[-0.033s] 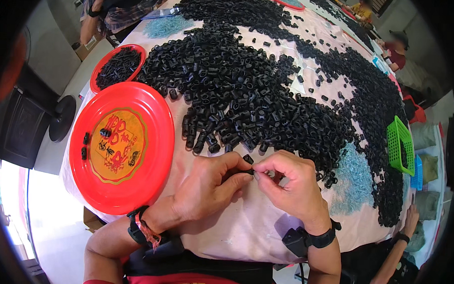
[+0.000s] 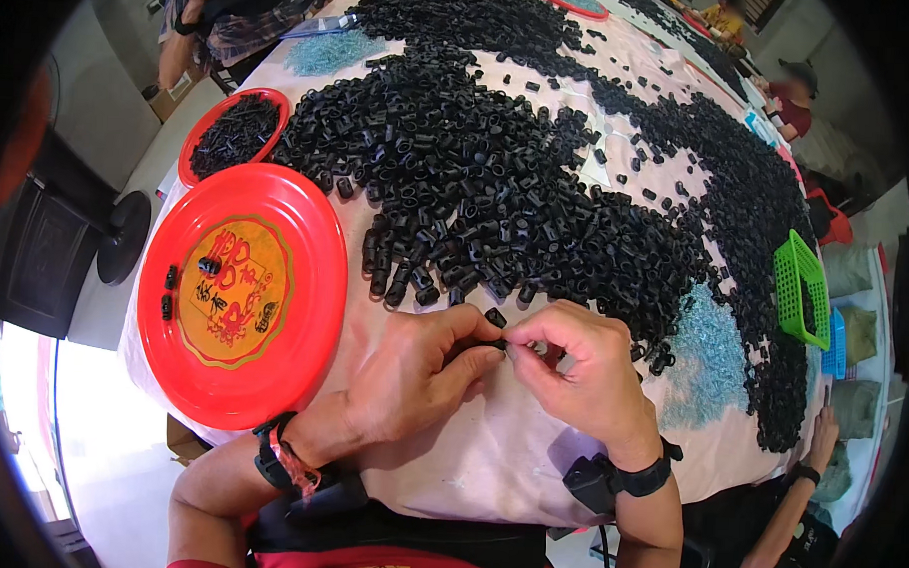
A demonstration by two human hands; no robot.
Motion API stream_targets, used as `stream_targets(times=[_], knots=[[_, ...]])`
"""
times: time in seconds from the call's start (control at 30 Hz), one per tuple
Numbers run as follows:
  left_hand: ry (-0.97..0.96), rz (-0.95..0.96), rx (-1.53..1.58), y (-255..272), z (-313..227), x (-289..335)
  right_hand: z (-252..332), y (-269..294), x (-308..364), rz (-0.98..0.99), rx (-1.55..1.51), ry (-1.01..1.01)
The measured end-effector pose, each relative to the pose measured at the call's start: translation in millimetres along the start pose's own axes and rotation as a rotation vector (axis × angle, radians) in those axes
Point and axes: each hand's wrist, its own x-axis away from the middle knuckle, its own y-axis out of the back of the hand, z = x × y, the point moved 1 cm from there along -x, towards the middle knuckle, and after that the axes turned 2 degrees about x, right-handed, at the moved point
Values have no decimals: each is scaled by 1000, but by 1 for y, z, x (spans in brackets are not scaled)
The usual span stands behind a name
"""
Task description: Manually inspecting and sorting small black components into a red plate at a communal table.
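My left hand (image 2: 410, 358) pinches a small black plastic part (image 2: 499, 345) between thumb and forefinger, just in front of a big heap of black tube-shaped plastic pieces (image 2: 448, 174). The fingertips of my right hand (image 2: 587, 369) are pinched together at the right end of the same part. Fingers cover most of it, and whether a second tiny piece is in the right pinch cannot be made out. Right behind the fingertips, one loose black piece (image 2: 495, 317) lies on the pink cloth (image 2: 449, 434). A red plate (image 2: 319, 279) to the left holds a few black pieces (image 2: 210, 265).
Behind the plate, a red bowl (image 2: 186, 164) holds thin black pins. Small clear-blue pieces (image 2: 707, 363) form a pile to the right, with another pile (image 2: 332, 52) at the far left. Green (image 2: 800, 286) and blue baskets (image 2: 835, 342) stand at the right edge. Other people sit around the table.
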Motion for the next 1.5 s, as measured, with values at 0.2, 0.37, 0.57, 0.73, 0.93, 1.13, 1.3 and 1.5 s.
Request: stream_targets(times=[0.2,0.37,0.57,0.73,0.93,1.13,1.3,1.5], knots=[[47,-75,0,-2,-8,-1,4,-3,-1,-32,73,10],[130,-115,359,-9,7,-14,9,-6,-8,-106,191,201],[153,12,517,-3,19,-17,7,-12,-8,-99,282,266],[123,-26,578,-9,18,-17,10,-14,-7,-131,246,196],[146,-50,744,-14,10,-17,2,-20,-10,-223,260,178],[204,-57,779,-12,2,-14,5,-17,-11,-242,268,183],[232,133,820,-2,18,-9,-1,-12,-11,-219,282,250],[229,132,708,-3,15,-9,-4,-11,-9,-173,297,272]])
